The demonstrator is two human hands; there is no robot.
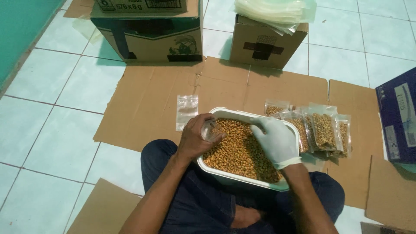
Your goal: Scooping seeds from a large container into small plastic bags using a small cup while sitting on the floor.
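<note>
The left hand [197, 136] is bare and its fingers are closed around a small clear plastic pouch [211, 129], which it holds with the mouth turned to the right, just over the near-left part of the white tub [242, 180]. The right hand [275, 141] wears a white glove; it lies low over the nuts [236, 151] in the tub, with the fingers together and bent a little, pointing toward the pouch. I cannot tell if this hand holds any nuts inside.

The tub is rectangular and filled almost to the rim with small golden-brown nuts or beans. It rests on the person's lap, over dark blue trousers [203, 195], and the person sits on the floor.

Just to the right of the tub, several filled pouches [323, 130] lie in a loose, overlapping row on flattened cardboard [147, 104]. To the left of the tub, one empty clear pouch [186, 111] lies flat on the same cardboard.

Farther away stand two brown cartons: a big carton [151, 32] at the far left, and a smaller carton [264, 41] carrying a stack of clear plastic bags [277, 11]. At the right edge a dark blue box [398, 117] is seen in part. The floor is of pale blue tiles [43, 117].
</note>
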